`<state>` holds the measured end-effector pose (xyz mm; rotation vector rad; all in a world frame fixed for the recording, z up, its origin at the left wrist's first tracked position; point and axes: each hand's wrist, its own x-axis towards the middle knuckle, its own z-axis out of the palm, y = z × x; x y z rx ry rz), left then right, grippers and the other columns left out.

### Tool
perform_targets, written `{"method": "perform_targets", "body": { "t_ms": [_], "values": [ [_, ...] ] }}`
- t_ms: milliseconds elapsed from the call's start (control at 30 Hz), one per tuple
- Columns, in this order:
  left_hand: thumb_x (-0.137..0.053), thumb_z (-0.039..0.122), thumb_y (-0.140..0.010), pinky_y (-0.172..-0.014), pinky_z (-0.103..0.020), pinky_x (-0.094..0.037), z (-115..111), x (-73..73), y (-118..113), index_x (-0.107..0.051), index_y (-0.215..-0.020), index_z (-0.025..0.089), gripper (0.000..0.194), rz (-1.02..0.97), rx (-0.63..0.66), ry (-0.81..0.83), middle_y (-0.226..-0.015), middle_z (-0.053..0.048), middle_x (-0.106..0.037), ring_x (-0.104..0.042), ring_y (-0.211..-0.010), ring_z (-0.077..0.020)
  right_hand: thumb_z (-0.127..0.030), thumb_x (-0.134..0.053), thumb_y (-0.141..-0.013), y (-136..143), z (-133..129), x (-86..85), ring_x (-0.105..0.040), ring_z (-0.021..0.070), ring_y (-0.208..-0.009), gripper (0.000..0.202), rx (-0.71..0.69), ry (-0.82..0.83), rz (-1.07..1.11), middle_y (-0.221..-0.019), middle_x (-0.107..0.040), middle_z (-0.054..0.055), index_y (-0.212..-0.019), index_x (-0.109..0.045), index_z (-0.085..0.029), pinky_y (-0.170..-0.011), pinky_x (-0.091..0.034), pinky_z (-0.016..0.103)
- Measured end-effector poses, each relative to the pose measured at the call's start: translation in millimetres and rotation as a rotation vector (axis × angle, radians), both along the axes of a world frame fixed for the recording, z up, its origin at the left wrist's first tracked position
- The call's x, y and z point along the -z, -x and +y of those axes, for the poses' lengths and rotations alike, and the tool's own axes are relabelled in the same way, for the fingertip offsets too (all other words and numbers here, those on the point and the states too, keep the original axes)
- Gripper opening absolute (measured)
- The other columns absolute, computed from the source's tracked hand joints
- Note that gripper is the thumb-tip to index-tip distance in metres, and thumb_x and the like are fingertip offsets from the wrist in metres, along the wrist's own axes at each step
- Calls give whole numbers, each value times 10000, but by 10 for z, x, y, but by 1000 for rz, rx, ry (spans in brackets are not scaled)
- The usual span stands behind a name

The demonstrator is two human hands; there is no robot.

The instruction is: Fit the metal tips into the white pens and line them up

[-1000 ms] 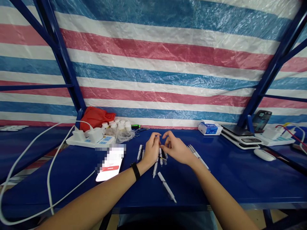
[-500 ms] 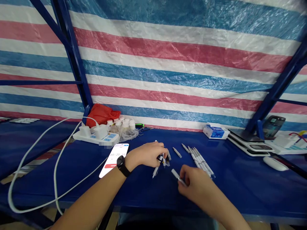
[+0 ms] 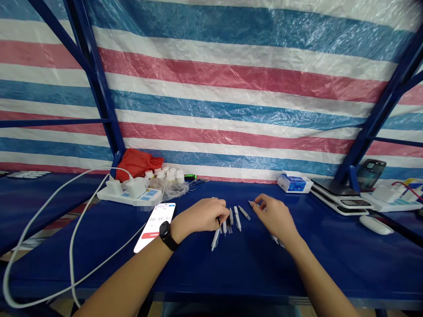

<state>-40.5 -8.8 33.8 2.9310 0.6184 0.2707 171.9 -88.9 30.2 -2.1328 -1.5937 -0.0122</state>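
Note:
My left hand, a black watch on its wrist, is closed with fingertips down among small white and dark pen parts; what it grips is hidden. A white pen piece sticks out below it. Just right of these lie a white pen piece and a grey-white pen barrel. My right hand pinches near the pointed end of a pen with thumb and forefinger. Beneath that hand is a row of pens, mostly covered; only the near ends show.
At left are a phone running a timer, a power strip with looping white cables, a red bag and white-capped bottles. A blue-white box, scales and a white mouse stand right.
My right hand has put the white pen piece down beside the pen barrel and moved up and right over the row of pens. My left hand stays over the pen parts.

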Motion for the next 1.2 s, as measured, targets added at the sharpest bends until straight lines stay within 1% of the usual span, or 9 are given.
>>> {"method": "perform_targets", "body": {
  "t_ms": [100, 267, 533, 700, 833, 900, 967, 1100, 1200],
  "values": [
    [-528, -75, -716, -634, -290, -302, 18, 7, -5, -589, -688, 196, 279, -18, -20, -65, -826, 5, -572, -536, -781, -169, -323, -545, -952, -144, -61, 54, -685, 229, -799, 185, 91, 17, -73, -877, -730, 71, -909, -683, -208, -614, -376, 280],
    [-464, -124, -700, -661, -291, -321, 64, 28, 16, -641, -754, 201, 374, 28, -69, -83, -894, -11, -595, -551, -826, -179, -305, -570, -938, -163, -88, 114, -694, 222, -801, 162, 97, 101, -154, -904, -709, 82, -857, -680, -218, -609, -387, 270],
    [-453, 40, -870, -714, -282, -379, -3, -61, 4, -633, -864, 200, 240, 9, -129, -63, -940, -22, -585, -568, -850, -182, -300, -611, -919, -145, -53, 126, -695, 245, -854, 110, 89, 196, -112, -919, -725, 74, -850, -650, -225, -610, -359, 276],
    [-454, 124, -949, -768, -290, -399, -56, -67, -23, -632, -923, 209, 199, -12, -81, -58, -927, -21, -589, -571, -848, -181, -280, -640, -871, -199, 31, 188, -693, 271, -827, 118, 5, 288, -65, -864, -730, 76, -762, -657, -235, -608, -365, 298],
    [-444, 146, -982, -884, -302, -408, -42, -54, -50, -628, -935, 221, 204, -91, -50, -16, -905, -12, -604, -593, -852, -170, -345, -611, -873, -457, 140, 37, -665, 224, -657, 178, -39, 235, 37, -709, -702, 25, -719, -627, -256, -580, -381, 293],
    [-439, 148, -987, -869, -301, -416, -1, -36, -44, -630, -950, 223, 209, -131, -70, -25, -896, -10, -609, -592, -842, -168, -384, -602, -863, -667, 221, -71, -639, 211, -588, 196, -12, 167, 24, -660, -682, 16, -714, -609, -256, -562, -376, 296],
    [-428, 152, -993, -836, -299, -425, 47, -20, -27, -634, -976, 224, 219, -175, -105, -63, -883, -9, -607, -582, -827, -166, -400, -588, -857, -881, 303, -129, -638, 212, -582, 201, -20, 188, 10, -664, -684, 21, -721, -614, -254, -565, -380, 304],
    [-415, 113, -985, -851, -318, -433, 94, -23, -65, -632, -972, 210, 238, -223, -180, -136, -861, -9, -601, -569, -821, -173, -394, -581, -844, -1176, 395, -8, -675, 237, -686, 171, -112, 319, 31, -744, -715, 46, -812, -657, -244, -621, -409, 315],
    [-476, 98, -957, -824, -332, -442, 88, -27, -284, -641, -972, 205, 197, -165, -202, -163, -931, -31, -624, -572, -876, -202, -430, -509, -899, -1234, 386, 170, -653, 224, -675, 242, -178, 433, 72, -705, -688, 30, -782, -608, -243, -616, -390, 309]
  ]
}}
